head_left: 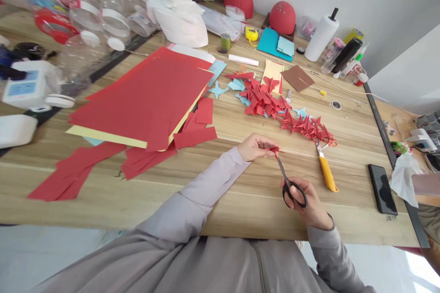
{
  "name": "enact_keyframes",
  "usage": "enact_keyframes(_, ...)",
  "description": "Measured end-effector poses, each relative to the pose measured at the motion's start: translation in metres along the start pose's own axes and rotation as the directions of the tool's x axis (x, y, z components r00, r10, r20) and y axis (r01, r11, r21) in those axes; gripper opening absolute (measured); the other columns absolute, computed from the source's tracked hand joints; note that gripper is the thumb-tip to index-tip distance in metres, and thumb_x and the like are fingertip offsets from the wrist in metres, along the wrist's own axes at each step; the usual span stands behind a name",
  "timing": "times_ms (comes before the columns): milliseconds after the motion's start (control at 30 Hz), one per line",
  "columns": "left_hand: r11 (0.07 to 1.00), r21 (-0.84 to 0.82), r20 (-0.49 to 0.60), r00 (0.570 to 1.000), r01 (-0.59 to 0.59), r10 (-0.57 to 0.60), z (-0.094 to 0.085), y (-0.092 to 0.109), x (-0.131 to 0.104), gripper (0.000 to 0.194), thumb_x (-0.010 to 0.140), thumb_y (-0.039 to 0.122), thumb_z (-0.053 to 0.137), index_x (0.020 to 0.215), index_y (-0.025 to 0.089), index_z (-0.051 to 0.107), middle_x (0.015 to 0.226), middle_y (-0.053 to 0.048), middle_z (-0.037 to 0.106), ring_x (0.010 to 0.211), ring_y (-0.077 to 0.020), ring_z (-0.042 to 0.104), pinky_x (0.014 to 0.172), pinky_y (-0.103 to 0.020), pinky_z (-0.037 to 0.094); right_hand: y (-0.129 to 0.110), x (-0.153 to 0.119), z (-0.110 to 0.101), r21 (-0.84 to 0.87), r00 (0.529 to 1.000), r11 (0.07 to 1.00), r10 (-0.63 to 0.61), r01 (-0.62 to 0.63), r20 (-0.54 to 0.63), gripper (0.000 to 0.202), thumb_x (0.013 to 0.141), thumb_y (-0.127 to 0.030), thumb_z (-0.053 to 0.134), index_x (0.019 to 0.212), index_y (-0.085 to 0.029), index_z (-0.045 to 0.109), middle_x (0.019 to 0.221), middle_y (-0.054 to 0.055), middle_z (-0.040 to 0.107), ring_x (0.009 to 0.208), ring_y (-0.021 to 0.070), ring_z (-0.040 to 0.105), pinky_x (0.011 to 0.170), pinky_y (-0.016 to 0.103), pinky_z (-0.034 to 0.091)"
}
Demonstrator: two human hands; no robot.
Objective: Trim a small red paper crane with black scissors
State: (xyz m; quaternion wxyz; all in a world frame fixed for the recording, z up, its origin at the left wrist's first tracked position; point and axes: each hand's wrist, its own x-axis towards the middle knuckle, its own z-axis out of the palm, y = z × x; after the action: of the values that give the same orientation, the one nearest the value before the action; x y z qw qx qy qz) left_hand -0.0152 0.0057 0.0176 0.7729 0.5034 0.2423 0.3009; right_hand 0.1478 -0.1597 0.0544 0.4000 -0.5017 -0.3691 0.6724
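Observation:
My left hand (256, 147) pinches a small folded piece of red paper (274, 149) between thumb and fingers, above the wooden table. My right hand (311, 201) grips a pair of scissors (282, 171) by its black handles, with the blade tips touching or just under the red paper. Whether the blades are cutting into it I cannot tell. Beyond my hands lie a heap of folded red paper stars (261, 98) and a row of more red stars (305, 127), with some light blue ones (217, 90) among and beside them.
Left of my hands are stacked red sheets (147, 96) and loose red strips (195, 137). A yellow-handled utility knife (326, 171) and a black phone (382, 188) lie to the right. Plastic bottles (115, 23) crowd the far left; a white bottle (321, 39) stands at the back.

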Motion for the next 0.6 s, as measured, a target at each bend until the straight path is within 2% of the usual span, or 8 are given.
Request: enact_keyframes(600,0.999,-0.040,-0.004,1.000,0.019,-0.019,0.0021,0.0037,0.0001,0.039,0.044,0.031,0.087,0.074,0.010,0.074,0.067,-0.008,0.072,0.051,-0.0092,0.058,0.043,-0.016,0.041,0.0038,0.0007,-0.0038,-0.060,1.000,0.998,-0.025,0.025,-0.002,0.042,0.079,-0.054,0.060,0.090,-0.013,0.061,0.047,-0.006,0.042,0.043,0.0071,0.028,0.042,0.022,0.019)
